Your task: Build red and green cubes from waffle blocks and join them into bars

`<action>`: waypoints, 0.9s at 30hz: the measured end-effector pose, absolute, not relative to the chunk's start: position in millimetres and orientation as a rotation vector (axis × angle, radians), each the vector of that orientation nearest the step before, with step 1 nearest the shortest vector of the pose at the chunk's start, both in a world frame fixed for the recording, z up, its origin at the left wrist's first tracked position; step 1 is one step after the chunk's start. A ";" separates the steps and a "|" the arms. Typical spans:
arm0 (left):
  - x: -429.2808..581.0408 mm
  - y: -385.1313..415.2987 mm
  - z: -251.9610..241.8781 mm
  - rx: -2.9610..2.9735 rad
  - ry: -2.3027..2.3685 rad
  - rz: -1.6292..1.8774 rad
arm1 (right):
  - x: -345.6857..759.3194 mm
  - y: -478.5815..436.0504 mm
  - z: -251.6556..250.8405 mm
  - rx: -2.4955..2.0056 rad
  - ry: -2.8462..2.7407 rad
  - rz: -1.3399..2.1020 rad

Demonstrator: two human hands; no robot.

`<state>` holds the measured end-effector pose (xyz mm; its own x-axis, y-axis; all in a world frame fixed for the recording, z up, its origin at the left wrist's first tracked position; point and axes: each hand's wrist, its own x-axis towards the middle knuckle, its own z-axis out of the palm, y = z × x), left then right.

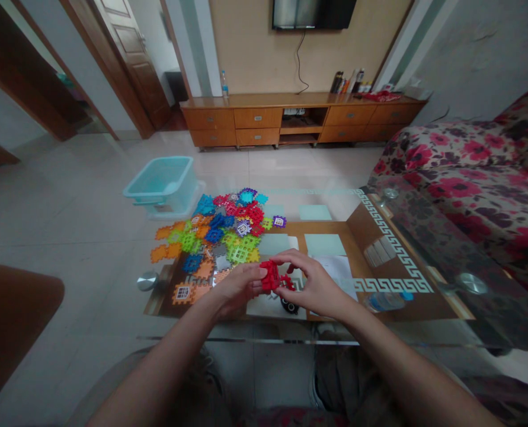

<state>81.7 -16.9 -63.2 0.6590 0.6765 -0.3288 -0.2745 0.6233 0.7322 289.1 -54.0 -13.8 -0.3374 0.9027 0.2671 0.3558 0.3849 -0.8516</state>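
Above the near side of the glass table, my left hand (241, 284) grips a small cluster of red interlocking building tiles (270, 276), its thumb on the front face. My right hand (310, 281) curves round the other side of the cluster, index finger at the top and thumb low. Close to the right thumb a smaller red toothed part (287, 283) shows; whether it is joined to the cluster I cannot tell. A heap of toothed tiles in green, blue, orange, red, grey and purple (239, 243) spreads to the left and beyond my hands.
A light blue plastic tub (161, 187) stands past the table's far left. A black round object (289, 306) lies below my hands. At the right is a water bottle (386, 301) with a blue cap. The glass table's front edge (255, 340) runs beneath my forearms.
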 end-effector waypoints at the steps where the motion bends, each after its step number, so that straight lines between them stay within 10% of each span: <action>1: 81.7 -17.1 -63.7 0.703 0.639 0.586 | 289.2 -54.2 -14.4 -1.082 -1.882 0.896; 27: 85.0 -18.8 -56.9 0.783 0.682 0.585 | 287.6 -55.8 -14.8 -1.093 -1.914 0.838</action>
